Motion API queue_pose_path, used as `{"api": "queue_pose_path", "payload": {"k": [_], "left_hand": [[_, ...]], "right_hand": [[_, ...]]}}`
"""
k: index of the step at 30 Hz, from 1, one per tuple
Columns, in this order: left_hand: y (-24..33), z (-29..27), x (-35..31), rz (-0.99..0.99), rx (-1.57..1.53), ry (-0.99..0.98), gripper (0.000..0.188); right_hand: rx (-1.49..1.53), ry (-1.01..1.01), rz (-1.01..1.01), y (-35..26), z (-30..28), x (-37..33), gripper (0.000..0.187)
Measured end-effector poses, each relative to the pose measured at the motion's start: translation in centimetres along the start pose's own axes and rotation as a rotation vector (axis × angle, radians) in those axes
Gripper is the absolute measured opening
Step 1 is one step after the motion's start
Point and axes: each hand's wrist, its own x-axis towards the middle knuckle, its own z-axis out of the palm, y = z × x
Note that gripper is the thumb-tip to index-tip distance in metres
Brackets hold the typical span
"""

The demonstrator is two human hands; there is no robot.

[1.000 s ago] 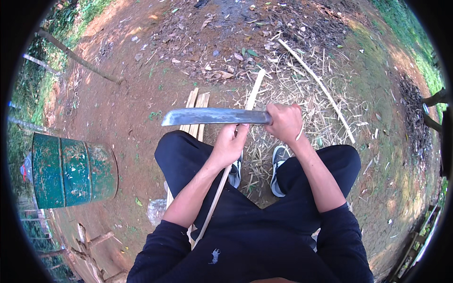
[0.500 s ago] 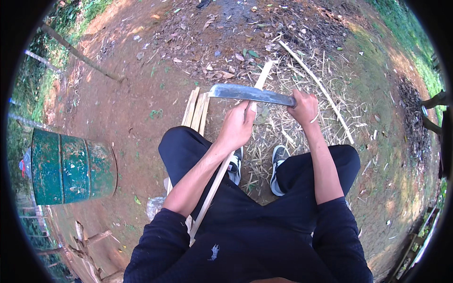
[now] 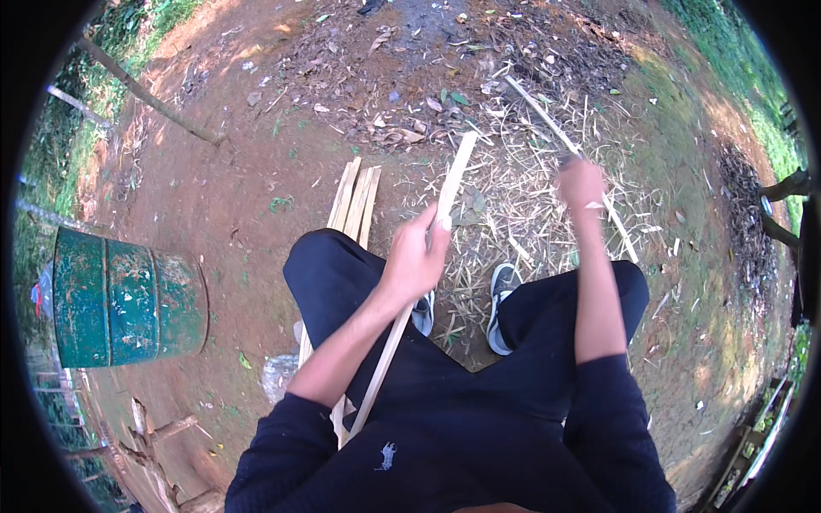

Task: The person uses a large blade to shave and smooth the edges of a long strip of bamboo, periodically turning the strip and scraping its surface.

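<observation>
My left hand point(image 3: 414, 261) is closed around a long pale wooden strip point(image 3: 458, 167), which looks like split bamboo. The strip slants from beyond my fingers back under my forearm toward my lap. My right hand point(image 3: 581, 183), smeared by motion, is raised to the right of it, apart from the strip. It is closed on the machete, of which only a dark bit point(image 3: 567, 159) shows above the fist; the blade cannot be made out. Several more pale strips point(image 3: 355, 201) lie beside my left knee, running back under my left arm.
Shavings point(image 3: 479, 248) litter the ground around my shoes point(image 3: 502, 299). A long thin strip point(image 3: 543, 111) lies beyond my right hand. A rusty green drum point(image 3: 128, 299) is at the left, near rough branches point(image 3: 150, 449). Dry leaves point(image 3: 402, 128) lie farther ahead.
The machete has come off the strip as my right hand moved to the right and slightly up. My left hand has drawn the strip a little back and left.
</observation>
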Motion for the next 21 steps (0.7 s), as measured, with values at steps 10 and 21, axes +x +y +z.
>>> {"api": "queue_pose_path", "payload": {"k": [10, 21], "left_hand": [[-1.3, 0.1, 2.9, -0.130, -0.385, 0.002, 0.029], [-0.7, 0.1, 1.7, -0.279, -0.695, -0.245, 0.035]], "right_hand": [[0.874, -0.078, 0.143, -7.5, -4.5, -4.3, 0.023], [0.513, 0.098, -0.692, -11.3, -5.1, -8.9, 0.021]]}}
